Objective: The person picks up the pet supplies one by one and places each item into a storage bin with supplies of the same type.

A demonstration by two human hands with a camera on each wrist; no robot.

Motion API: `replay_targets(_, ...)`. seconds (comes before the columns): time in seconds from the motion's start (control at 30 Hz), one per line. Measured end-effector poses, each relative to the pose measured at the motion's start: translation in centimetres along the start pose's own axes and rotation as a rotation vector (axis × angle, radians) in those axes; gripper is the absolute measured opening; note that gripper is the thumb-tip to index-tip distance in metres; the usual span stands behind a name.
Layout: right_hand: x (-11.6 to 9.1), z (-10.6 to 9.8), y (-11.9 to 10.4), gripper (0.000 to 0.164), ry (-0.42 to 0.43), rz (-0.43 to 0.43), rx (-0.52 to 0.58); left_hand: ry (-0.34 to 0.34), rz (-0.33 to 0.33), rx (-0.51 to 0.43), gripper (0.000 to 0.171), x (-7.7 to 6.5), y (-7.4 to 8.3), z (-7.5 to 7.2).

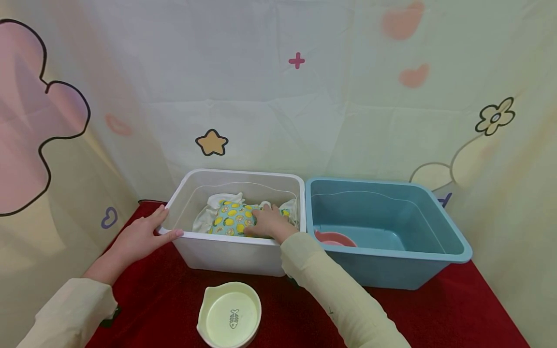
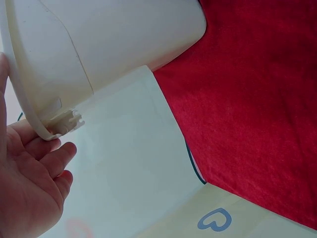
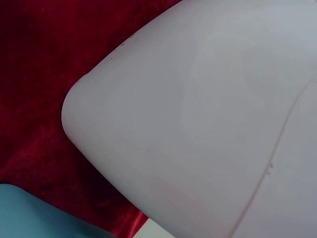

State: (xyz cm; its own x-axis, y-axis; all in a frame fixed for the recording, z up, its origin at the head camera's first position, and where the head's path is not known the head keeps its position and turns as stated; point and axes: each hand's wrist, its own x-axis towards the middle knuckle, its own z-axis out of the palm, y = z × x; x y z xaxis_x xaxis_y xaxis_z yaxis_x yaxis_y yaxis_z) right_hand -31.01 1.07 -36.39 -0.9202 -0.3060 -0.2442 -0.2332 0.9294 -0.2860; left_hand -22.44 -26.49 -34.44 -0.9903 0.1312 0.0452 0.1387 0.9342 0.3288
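At the left front corner of the white bin, my left hand grips the rim. In the left wrist view, several fingers curl beneath the rim's corner. My right hand reaches over the front rim and rests on a light blue cloth item with a lemon print inside the bin. Its thumb and fingers are spread apart there; some fingertips are hard to make out. White fabric shows around the printed cloth. The right wrist view has only the white bin's outer wall, with no hand in it.
A blue bin stands beside the white one on the right, with a pink dish in its near left corner. In front sits a cream ear-rimmed bowl with a fishbone drawing. Red cloth covers the table; a printed curtain hangs behind.
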Motion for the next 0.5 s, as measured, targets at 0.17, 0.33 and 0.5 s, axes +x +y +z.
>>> replay_targets(0.17,0.08,0.09,0.01,0.067,0.007,-0.004,0.005,-0.001,-0.001,0.001,0.091,0.04,-0.05,0.06)
replay_targets(0.33,0.09,0.09,-0.02,0.068,0.018,-0.017,-0.001,0.002,-0.002,0.003,0.092,0.04,-0.05,0.07)
replay_targets(0.5,-0.03,0.0,-0.01,0.067,0.033,-0.03,-0.022,0.008,0.005,0.011,0.091,0.05,0.0,0.02)
